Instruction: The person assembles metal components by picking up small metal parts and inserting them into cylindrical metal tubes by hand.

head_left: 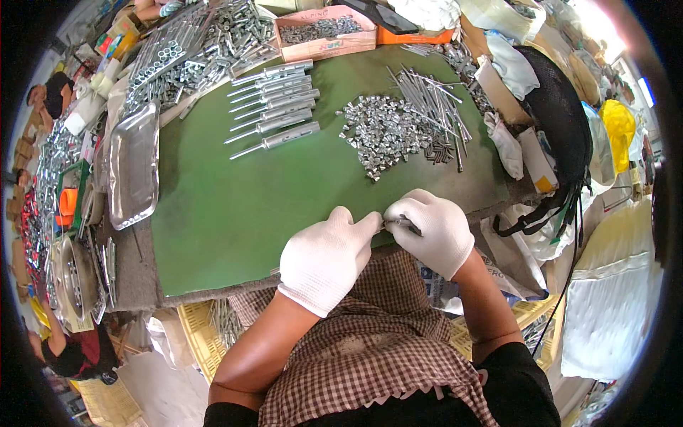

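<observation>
White knit gloves cover both hands, which meet above the near edge of the green work mat (228, 213). My right hand (435, 231) is closed on a small slender metal piece (406, 225), partly hidden by its fingers. Pinched closed against it, my left hand (325, 257) covers whatever its fingertips hold. Beyond them lie a pile of small shiny metal fittings (380, 135) and a bundle of thin metal rods (432, 103). To the left of that pile, several pointed metal tools with cylindrical handles (292, 133) lie in a row.
A pink box (326, 47) of small metal parts stands at the back. Metal tubes (235, 43) are heaped behind left, and a silver tray (135, 167) rests at the left edge. A black mesh bag (558, 114) hangs at the right. Other people sit far left.
</observation>
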Available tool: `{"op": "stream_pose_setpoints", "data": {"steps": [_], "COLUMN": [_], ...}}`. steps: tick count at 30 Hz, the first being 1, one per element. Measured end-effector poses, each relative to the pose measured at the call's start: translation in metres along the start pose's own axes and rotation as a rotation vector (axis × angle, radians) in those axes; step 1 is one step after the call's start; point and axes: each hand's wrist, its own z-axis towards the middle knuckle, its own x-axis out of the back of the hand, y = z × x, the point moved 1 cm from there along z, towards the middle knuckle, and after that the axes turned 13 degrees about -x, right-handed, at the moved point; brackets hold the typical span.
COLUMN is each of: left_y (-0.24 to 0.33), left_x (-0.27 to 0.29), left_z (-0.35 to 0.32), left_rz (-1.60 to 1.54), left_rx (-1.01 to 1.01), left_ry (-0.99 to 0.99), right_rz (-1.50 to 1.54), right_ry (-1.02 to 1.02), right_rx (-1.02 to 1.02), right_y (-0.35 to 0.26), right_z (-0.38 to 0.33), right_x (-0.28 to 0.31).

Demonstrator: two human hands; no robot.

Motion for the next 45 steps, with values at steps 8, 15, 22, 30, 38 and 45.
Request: {"op": "stream_pose_setpoints", "data": {"steps": [8,15,22,30,38,45], "left_y": [0.001,-0.001,0.003,0.009,-0.009,-0.019], "left_x": [-0.003,-0.003,0.003,0.001,0.015,0.071], "left_z": [0.0,0.0,0.004,0.015,-0.02,-0.195], "left_rz": [0.036,0.041,0.063,0.144,0.217,0.204], "left_rx": [-0.022,-0.044,-0.023,-0.077,-0.098,0.488], "left_ry": [-0.022,-0.092,-0.161,-0.153,0.023,-0.012], "right_rz": [-0.047,0.7,1.942,1.413,1.855,1.663], "right_ry": [-0.064,-0.01,-0.069,0.173,-0.029,0.036], "right_rx": [-0.14,-0.183,-0.07,-0.055,-0.108,-0.219], "right_y": [0.001,0.001,0.0,-0.006,0.014,-0.003], "right_z": [0.0,0.008,0.026,0.014,0.027,0.023], "right_x": [-0.003,-0.006,-0.039,-0.045,-0.037,-0.043]}}
